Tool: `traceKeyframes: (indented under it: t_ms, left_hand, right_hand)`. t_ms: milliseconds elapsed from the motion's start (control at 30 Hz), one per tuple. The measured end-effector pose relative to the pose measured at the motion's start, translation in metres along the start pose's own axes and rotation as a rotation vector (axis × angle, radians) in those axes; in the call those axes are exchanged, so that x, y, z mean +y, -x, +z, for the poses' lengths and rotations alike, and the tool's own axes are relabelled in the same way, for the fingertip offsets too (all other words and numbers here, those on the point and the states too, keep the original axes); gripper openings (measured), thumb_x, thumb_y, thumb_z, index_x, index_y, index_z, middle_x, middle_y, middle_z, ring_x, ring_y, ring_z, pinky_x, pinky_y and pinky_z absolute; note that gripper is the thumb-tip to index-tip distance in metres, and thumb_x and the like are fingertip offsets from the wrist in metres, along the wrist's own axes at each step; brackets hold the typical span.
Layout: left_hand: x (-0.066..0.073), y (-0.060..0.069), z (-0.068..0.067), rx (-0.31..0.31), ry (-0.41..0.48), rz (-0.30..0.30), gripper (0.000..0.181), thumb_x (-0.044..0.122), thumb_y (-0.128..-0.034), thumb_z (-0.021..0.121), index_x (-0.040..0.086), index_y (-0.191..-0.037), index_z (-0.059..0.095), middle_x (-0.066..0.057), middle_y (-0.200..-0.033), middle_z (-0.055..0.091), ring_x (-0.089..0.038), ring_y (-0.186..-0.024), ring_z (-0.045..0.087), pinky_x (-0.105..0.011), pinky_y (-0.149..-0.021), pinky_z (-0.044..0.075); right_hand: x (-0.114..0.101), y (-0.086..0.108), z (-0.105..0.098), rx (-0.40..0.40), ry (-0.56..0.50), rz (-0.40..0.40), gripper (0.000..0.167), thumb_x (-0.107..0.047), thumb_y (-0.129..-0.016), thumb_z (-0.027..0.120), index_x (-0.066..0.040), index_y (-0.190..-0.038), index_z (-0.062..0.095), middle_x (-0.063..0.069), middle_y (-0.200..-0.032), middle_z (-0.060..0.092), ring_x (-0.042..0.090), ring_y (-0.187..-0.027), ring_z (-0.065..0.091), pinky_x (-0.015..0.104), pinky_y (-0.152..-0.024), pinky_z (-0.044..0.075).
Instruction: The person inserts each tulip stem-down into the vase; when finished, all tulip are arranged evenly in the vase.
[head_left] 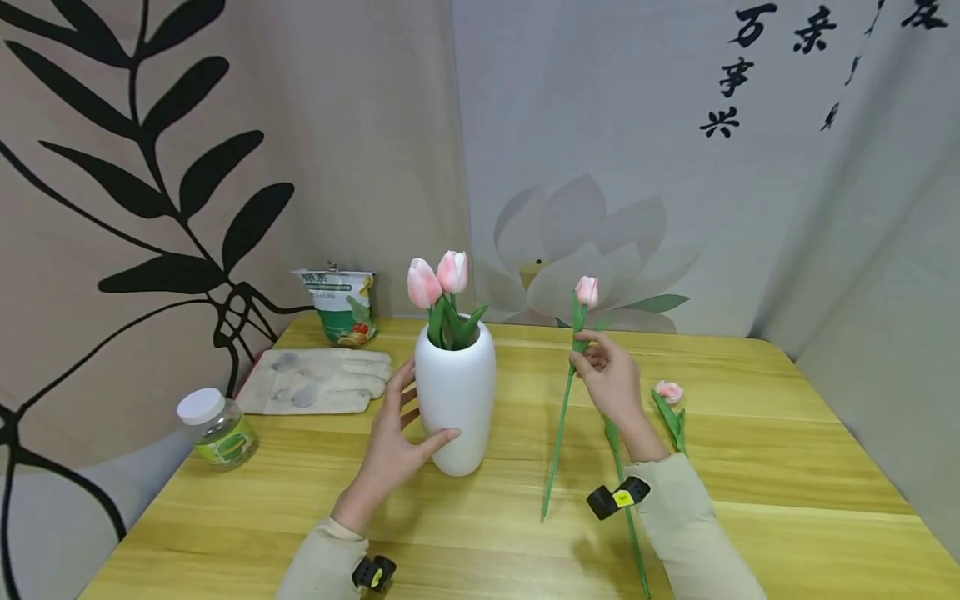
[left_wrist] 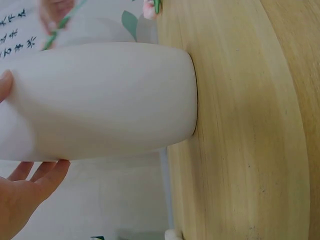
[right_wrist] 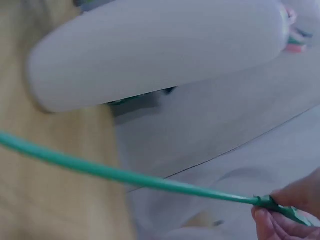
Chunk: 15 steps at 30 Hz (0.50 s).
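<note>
A white vase (head_left: 456, 400) stands upright on the table, two pink tulips (head_left: 424, 283) showing above its rim. My left hand (head_left: 393, 446) holds the vase's left side, thumb across the front and fingers along the side; the left wrist view shows its fingertips against the vase (left_wrist: 110, 95). To the right of the vase, my right hand (head_left: 611, 379) pinches a single tulip (head_left: 587, 291) near its leaves. Its green stem (head_left: 558, 442) hangs down, slightly slanted. In the right wrist view, thumb and fingers (right_wrist: 287, 210) grip the stem (right_wrist: 125, 176) at the leaf base.
Another tulip (head_left: 669, 392) lies on the table (head_left: 780, 467) at right, and a further stem (head_left: 633, 533) passes beneath my right wrist. On the left are a lidded jar (head_left: 219, 429), pale gloves (head_left: 311, 382) and a green-white packet (head_left: 343, 307). Curtains (head_left: 375, 150) hang behind.
</note>
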<state>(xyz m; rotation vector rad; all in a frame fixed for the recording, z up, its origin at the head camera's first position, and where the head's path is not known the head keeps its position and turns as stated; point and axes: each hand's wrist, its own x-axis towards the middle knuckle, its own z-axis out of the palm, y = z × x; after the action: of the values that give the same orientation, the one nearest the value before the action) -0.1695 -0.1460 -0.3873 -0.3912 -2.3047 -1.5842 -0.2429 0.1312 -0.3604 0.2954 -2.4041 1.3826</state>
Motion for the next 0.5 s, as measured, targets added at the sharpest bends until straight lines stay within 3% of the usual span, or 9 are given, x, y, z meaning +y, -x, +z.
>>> traceKeyframes:
  t_ms: [100, 233, 367, 500]
  left_hand:
    - [-0.008, -0.001, 0.0, 0.01, -0.001, 0.019, 0.097, 0.018, -0.0661, 0.078, 0.031, -0.139, 0.016, -0.007, -0.138, 0.032, -0.034, -0.12, 0.042, -0.051, -0.091, 0.044]
    - [-0.012, -0.001, 0.001, 0.014, 0.007, 0.04, 0.097, 0.019, -0.0661, 0.078, 0.033, -0.139, 0.016, -0.006, -0.138, 0.032, -0.032, -0.119, 0.043, -0.051, -0.09, 0.044]
    - [-0.012, -0.001, 0.001, 0.012, 0.013, 0.036, 0.097, 0.02, -0.0663, 0.078, 0.034, -0.139, 0.016, -0.004, -0.138, 0.032, -0.031, -0.119, 0.042, -0.05, -0.09, 0.044]
    - [-0.012, -0.002, 0.001, 0.013, 0.014, 0.045, 0.097, 0.019, -0.0662, 0.078, 0.033, -0.139, 0.016, -0.005, -0.138, 0.032, -0.033, -0.119, 0.042, -0.05, -0.09, 0.045]
  right_hand:
    - [-0.025, -0.008, -0.013, 0.045, 0.001, -0.106, 0.03, -0.01, -0.084, 0.06, -0.008, -0.113, 0.056, 0.012, -0.083, 0.062, 0.012, -0.068, 0.06, 0.013, -0.06, 0.049]
    - [-0.064, -0.016, -0.031, 0.152, -0.073, -0.312, 0.031, -0.003, -0.08, 0.062, -0.002, -0.111, 0.057, 0.013, -0.08, 0.06, -0.001, -0.067, 0.054, 0.009, -0.06, 0.047]
    - [-0.109, -0.023, -0.052, 0.32, -0.261, -0.506, 0.031, 0.004, -0.077, 0.063, 0.005, -0.107, 0.057, 0.008, -0.08, 0.062, 0.001, -0.068, 0.057, 0.012, -0.061, 0.049]
    - [-0.15, -0.028, -0.069, 0.512, -0.496, -0.633, 0.029, 0.005, -0.075, 0.064, 0.007, -0.103, 0.056, 0.007, -0.083, 0.064, 0.013, -0.067, 0.06, 0.02, -0.064, 0.052]
